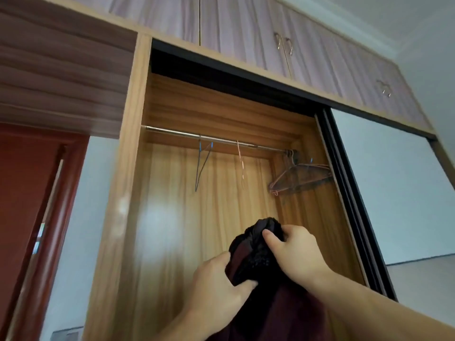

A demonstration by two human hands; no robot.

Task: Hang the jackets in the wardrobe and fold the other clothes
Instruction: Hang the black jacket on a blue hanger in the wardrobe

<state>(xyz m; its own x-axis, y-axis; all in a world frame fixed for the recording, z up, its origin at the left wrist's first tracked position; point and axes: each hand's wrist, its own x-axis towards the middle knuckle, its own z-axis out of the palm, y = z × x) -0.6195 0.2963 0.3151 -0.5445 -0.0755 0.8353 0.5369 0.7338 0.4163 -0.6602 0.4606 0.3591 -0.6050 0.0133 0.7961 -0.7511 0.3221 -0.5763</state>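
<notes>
A dark maroon jacket [268, 308] with a black furry collar hangs between my hands in front of the open wardrobe [197, 217]. My left hand [216, 286] grips the collar's left side, thumb pressed into the fabric. My right hand [293, 252] grips the bunched black collar from the right, higher up. Above, a metal rail [177, 133] crosses the wardrobe. On the rail hang a blue wire hanger [202, 166], a thin pink hanger [241, 163] and a bunch of several pink hangers [300, 177] at the right end. Whether a hanger is inside the jacket is hidden.
A sliding door [398, 188] with a dark frame covers the wardrobe's right half. Upper cupboards [246, 33] with metal handles run above. A red door frame [32, 205] stands to the left, beside a pale wall.
</notes>
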